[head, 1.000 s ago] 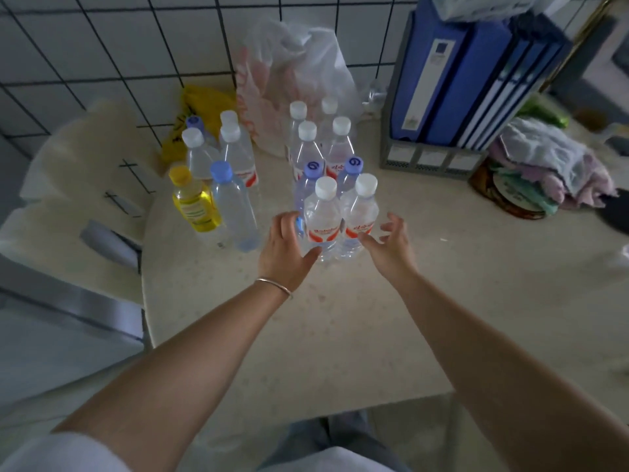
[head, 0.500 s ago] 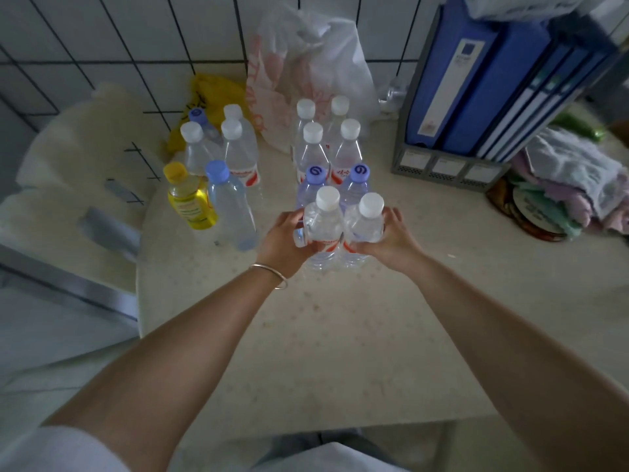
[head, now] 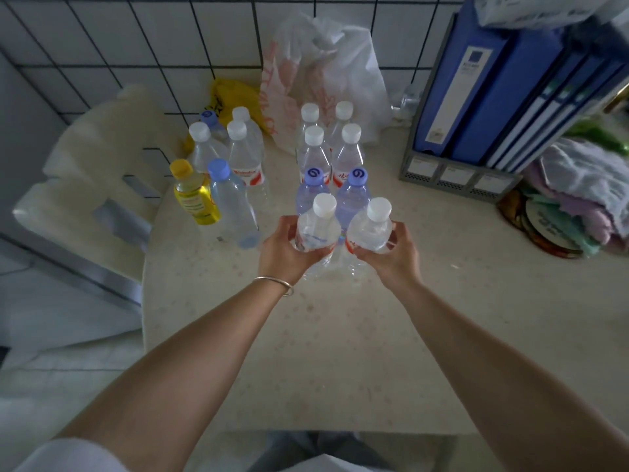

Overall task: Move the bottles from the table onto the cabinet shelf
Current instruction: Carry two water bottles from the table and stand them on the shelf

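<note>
Bottles stand in two groups on the table (head: 340, 352), a pale speckled surface set against a white tiled wall (head: 136, 46).

Held items:
- The left hand (head: 282, 252) grips a clear white-capped bottle (head: 318, 226). Fingers and thumb are curled round the body below the shoulder.
- The right hand (head: 391, 257) grips a second white-capped bottle (head: 369, 229) in the same manner, fingers wrapped round its far side.
- The two held bottles are side by side and almost touching, at the near end of the central group. Whether their bases rest on the table cannot be told; both tilt slightly toward the camera.
- A thin bracelet (head: 275, 284) sits on the left wrist.

Central group: directly behind the held pair stand two blue-capped bottles (head: 313, 190), and behind those four more white-capped bottles (head: 315, 148) in two rows.

Left group: a yellow bottle (head: 194, 195) with a yellow cap stands just beside a clear bottle with a light-blue cap (head: 231, 202). Further clear bottles stand behind them, near the wall.

Surroundings:
- A white plastic bag (head: 326, 73) and a yellow bag (head: 231, 97) lie against the wall behind the bottles.
- A grey file rack (head: 452, 175) holding blue binders (head: 483, 80) stands at the right.
- Folded cloths (head: 578, 189) lie beside the rack.
- A pale chair (head: 88, 172) stands left of the table.
</note>
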